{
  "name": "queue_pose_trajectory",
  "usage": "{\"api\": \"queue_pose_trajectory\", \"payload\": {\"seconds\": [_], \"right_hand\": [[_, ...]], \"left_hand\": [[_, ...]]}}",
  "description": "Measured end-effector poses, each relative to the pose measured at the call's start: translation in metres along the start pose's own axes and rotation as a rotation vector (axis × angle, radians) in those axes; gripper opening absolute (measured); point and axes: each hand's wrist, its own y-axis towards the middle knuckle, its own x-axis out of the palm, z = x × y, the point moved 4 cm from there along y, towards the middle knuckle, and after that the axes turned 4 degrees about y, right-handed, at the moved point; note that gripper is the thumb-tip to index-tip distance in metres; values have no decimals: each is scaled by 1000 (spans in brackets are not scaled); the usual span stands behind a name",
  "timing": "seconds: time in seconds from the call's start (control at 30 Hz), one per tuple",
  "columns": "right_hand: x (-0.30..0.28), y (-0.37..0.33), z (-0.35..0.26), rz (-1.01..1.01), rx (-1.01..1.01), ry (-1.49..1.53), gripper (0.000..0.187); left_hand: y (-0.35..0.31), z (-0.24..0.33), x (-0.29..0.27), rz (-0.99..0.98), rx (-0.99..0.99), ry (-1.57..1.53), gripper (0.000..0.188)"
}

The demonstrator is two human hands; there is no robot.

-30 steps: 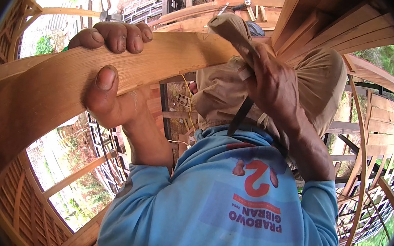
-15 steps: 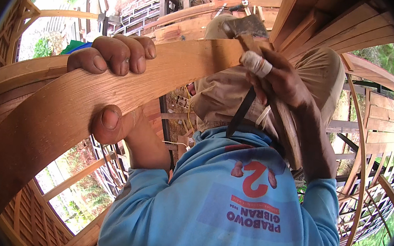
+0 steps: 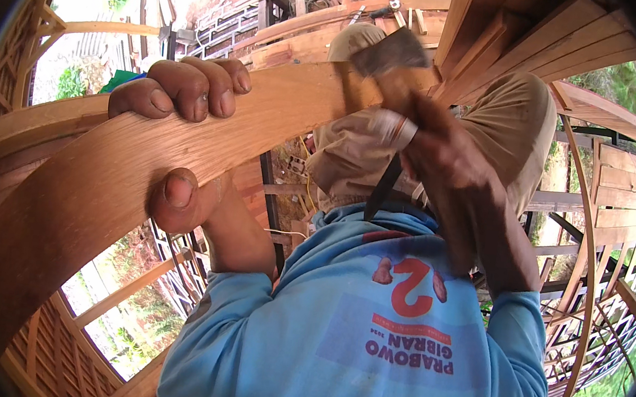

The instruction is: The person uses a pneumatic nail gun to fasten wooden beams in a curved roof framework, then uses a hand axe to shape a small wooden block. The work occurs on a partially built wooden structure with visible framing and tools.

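A long, smooth wooden board runs from the lower left up to the middle of the view. My left hand clamps it, fingers over the far edge and thumb against the near face. With my right hand, which has a white wrap on one finger, I hold a hatchet by its wooden handle. The hatchet's dark metal head is at the board's far right end; whether it touches the wood is unclear. Motion blurs the right hand and the handle.
Wooden planks rise at the upper right, with slatted panels below them. My bent knee is beyond the right hand. A dark narrow strip hangs at my waist. Timber beams and metal framework lie far below.
The hatchet and my right hand have swung left, bringing the head further over the board's end. My left hand and the board have barely moved.
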Motion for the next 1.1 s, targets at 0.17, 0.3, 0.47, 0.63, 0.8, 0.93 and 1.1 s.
{"api": "queue_pose_trajectory", "payload": {"seconds": [0.17,0.3,0.47,0.63,0.8,0.93,1.1], "right_hand": [[-6,1,18,63,-691,-525,38],[-6,-2,-14,275,-499,-825,51],[0,7,-15,201,-436,-1030,49],[-5,0,-13,296,-484,-843,41],[2,10,-9,248,-745,-918,41],[-24,31,18,253,-590,-504,38],[-19,31,19,108,33,142,39]], "left_hand": [[0,-7,-6,112,-10,-75,44],[3,-6,-10,203,-66,-148,42],[11,1,-8,248,-116,-157,40],[10,-1,-8,255,-112,-153,41],[6,-1,-12,213,-124,-163,42],[4,1,-15,154,-64,-126,42],[0,3,-12,151,-91,-120,45]]}}
